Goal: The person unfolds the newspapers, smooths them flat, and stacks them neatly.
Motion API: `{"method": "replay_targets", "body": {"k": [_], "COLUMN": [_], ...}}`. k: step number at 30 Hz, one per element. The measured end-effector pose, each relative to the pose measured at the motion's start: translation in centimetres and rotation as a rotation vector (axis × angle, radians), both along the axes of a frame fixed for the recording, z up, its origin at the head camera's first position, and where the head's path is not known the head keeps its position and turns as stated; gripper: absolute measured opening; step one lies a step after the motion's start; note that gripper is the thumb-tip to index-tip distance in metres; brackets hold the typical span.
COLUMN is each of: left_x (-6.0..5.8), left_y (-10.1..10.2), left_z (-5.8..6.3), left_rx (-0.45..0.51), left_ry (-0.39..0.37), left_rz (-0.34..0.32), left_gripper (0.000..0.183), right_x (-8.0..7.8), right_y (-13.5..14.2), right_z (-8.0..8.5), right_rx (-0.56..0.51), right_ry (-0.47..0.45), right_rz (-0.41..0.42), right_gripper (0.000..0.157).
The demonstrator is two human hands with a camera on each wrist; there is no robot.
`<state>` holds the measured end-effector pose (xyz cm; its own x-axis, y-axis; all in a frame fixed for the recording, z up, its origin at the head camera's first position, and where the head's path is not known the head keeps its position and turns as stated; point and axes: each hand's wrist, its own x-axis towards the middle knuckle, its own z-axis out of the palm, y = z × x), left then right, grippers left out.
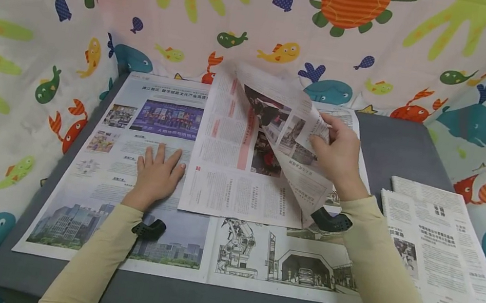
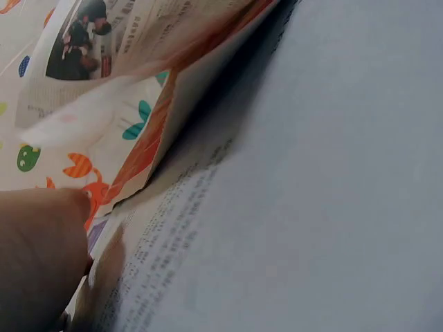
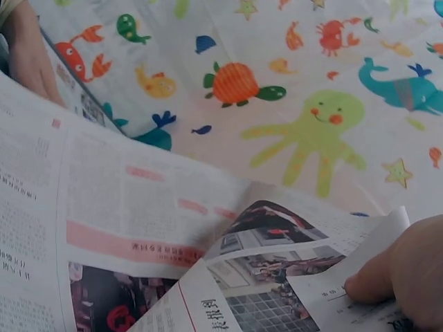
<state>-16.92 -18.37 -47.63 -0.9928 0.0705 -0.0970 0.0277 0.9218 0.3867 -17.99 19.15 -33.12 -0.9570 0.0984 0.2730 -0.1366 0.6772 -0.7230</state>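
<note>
a white cloth backdrop (image 1: 252, 15) printed with turtles, fish, whales and crabs rises behind the spread newspaper (image 1: 120, 230) and to both its sides; a dark grey table (image 1: 399, 147) carries the spread newspaper. on the left page of the spread newspaper, your left hand (image 1: 157, 176) rests with its back upward, fingers straight and parted, gripping nothing. above the right page of the spread newspaper, and well apart from the left, your right hand (image 1: 341, 152) pinches the upper sheet (image 1: 218, 163) between thumb and fingers. that sheet lies over the middle and right part of the spread newspaper; its right portion is raised and curls over, showing printed photographs. to the right of the spread newspaper, two newspapers (image 1: 437, 261) overlap. your beige sleeves (image 1: 90, 254) cross the near edge of the spread newspaper.
</note>
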Motion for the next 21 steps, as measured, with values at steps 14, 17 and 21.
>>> {"method": "replay_targets", "body": {"k": [14, 17, 21], "left_x": [-0.4, -0.3, -0.2], "left_y": [0.0, 0.0, 0.0], "left_z": [-0.3, 0.0, 0.1], "left_rx": [0.009, 0.009, 0.009], "left_ry": [0.015, 0.009, 0.0], "left_rz": [-0.049, -0.053, -0.061], "left_gripper": [0.089, 0.088, 0.084], "right_x": [0.5, 1.0, 2.0], "right_y": [7.3, 8.7, 10.5], "right_z": [-2.1, -2.7, -3.7], "right_rx": [-0.184, -0.291, -0.598], "right_ry": [-0.147, -0.189, -0.229], "right_rz": [-0.144, -0.131, -0.076], "right_gripper": [0.053, 0.056, 0.059]}}
